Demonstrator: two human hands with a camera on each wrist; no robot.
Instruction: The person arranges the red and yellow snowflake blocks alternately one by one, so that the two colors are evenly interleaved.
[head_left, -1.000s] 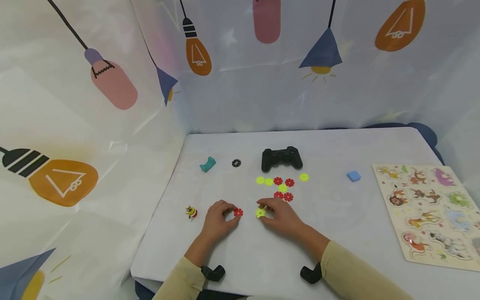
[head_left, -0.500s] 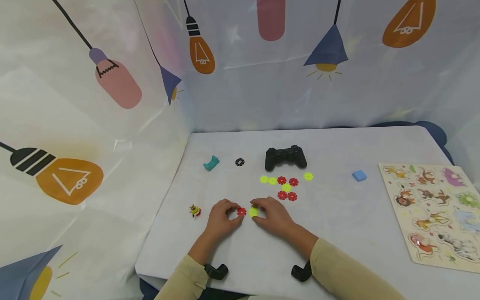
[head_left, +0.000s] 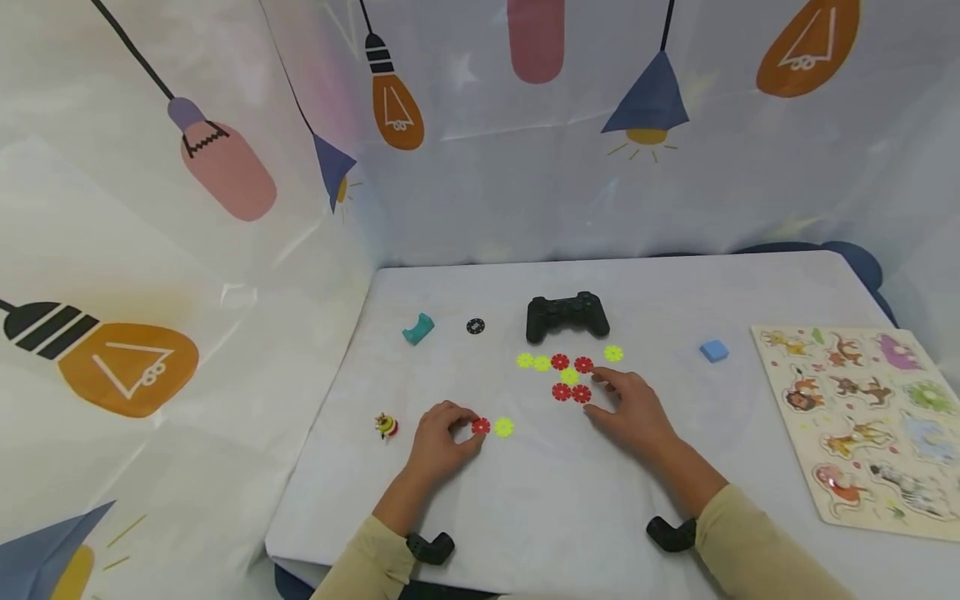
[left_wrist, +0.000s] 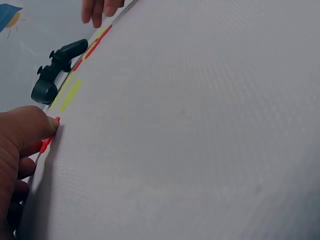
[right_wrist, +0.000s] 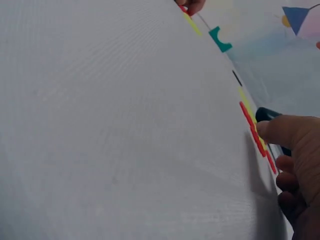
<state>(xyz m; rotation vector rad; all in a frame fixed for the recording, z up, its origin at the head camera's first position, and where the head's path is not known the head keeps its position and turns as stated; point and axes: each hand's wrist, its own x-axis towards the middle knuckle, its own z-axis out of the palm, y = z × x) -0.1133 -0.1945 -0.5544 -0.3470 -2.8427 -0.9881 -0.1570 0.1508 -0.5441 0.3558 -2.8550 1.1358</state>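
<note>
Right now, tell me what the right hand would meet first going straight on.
Probably the red flower-shaped disc just beyond the thumb of the right hand; depth is unclear, so they may already touch.

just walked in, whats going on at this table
Someone is handling small discs at a white table. The left hand pinches a red disc, and a yellow disc lies just beside it. The right hand is at the right side of a loose cluster of red and yellow discs; whether it touches one is hard to tell. Behind them lies a black game controller.
</note>
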